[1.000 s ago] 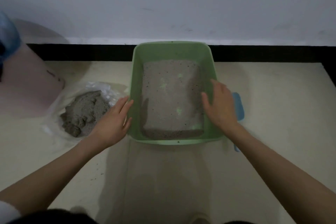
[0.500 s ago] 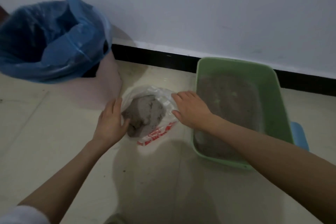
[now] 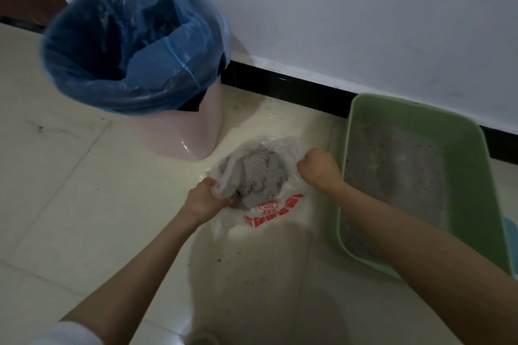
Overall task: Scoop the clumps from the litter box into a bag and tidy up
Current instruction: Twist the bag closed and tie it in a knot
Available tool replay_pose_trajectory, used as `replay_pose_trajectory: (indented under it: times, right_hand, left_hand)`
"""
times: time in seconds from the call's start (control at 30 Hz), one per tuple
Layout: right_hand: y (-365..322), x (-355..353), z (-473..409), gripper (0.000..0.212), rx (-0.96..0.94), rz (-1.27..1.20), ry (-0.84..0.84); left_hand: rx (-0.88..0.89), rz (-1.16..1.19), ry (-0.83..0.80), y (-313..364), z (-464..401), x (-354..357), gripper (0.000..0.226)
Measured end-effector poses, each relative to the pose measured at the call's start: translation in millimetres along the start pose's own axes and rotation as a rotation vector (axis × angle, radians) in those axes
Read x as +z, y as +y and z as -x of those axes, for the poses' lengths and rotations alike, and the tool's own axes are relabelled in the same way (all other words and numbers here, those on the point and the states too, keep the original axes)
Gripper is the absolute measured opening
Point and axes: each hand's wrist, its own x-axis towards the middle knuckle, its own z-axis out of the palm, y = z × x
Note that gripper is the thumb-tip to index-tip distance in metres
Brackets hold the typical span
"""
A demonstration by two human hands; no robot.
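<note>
Pale tiled floor against a white wall with a black skirting strip, dim light. From where I watch, the plastic bag [image 3: 269,204] lies on the tiles at centre, grey clumps [image 3: 259,173] heaped in its open mouth. Green litter box [image 3: 462,176] sits at 3 o'clock from it, pink bin [image 3: 179,134] with a blue liner [image 3: 134,45] at 11 o'clock.

Risks, as I judge them: an uneven lift tips the mouth and the clumps spill onto the tiles; thin film could tear under the load; grit already dots the floor at 6 o'clock.

Left hand [image 3: 203,200] curls around the bag's near-left edge, film bunched in its fingers. Right hand [image 3: 318,168] is fisted on the far-right edge, knuckles up, forearm crossing over the box's near corner. Both arms reach forward and down.
</note>
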Motion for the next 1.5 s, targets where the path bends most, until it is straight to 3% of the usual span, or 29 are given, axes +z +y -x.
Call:
replay_pose_trajectory:
  times: [0.07,0.17,0.27,0.43,0.57,0.67,0.77,0.87,1.03,1.13,1.27,1.4,1.5]
  right_hand:
    - [2.0,-10.5,1.1,0.022,-0.024,-0.019,-0.023]
    - [2.5,-34.0,7.5,0.033,-0.032,-0.072,-0.175]
    - [-5.4,-63.4,17.3,0.032,-0.052,-0.193,-0.299]
    - [-27.1,-121.2,38.7,0.025,-0.151,-0.558,-0.259]
    - [-40.4,-139.3,53.4,0.023,-0.225,-0.63,-0.208]
    - [-47.9,-149.6,60.0,0.021,-0.284,-0.67,-0.162]
    - [-51.0,-161.9,67.1,0.02,-0.325,-0.749,-0.204]
    - [-46.5,-171.6,75.5,0.018,-0.375,-0.739,-0.23]
    - [-36.9,-179.2,76.0,0.012,-0.404,-0.853,-0.127]
    - [-38.3,-172.1,60.6,0.016,-0.416,-0.916,-0.025]
    - [-24.5,-144.4,38.2,0.018,-0.324,-0.977,0.064]
    - [-7.9,-128.1,28.4,0.02,-0.405,-0.816,0.239]
    - [-2.0,-119.9,25.2,0.021,-0.466,-0.755,0.238]
  left_hand:
    - [-0.025,0.045,-0.026,-2.5,3.4,-5.8,0.02]
    - [-0.077,0.143,-0.009,0.5,10.5,-16.2,0.011]
    - [-0.04,0.132,0.068,16.5,19.6,-33.7,0.017]
    - [0.04,-0.159,0.073,68.4,40.0,-66.9,0.017]
    - [0.122,-0.258,0.129,104.7,55.0,-83.1,0.032]
    - [0.238,-0.14,0.282,117.5,64.5,-99.2,0.011]
    - [0.254,0.02,0.43,119.8,76.7,-120.1,0.034]
    - [0.269,0.339,0.398,115.9,85.7,-128.9,0.045]
    - [0.408,0.56,0.399,120.6,93.8,-123.0,0.042]
    - [0.398,0.762,0.346,131.0,66.1,-122.4,0.047]
    - [0.39,0.782,0.299,130.9,39.5,-93.1,0.063]
    - [0.49,0.843,0.272,117.5,40.5,-71.7,0.069]
    - [0.499,0.885,0.255,103.7,35.0,-58.2,0.07]
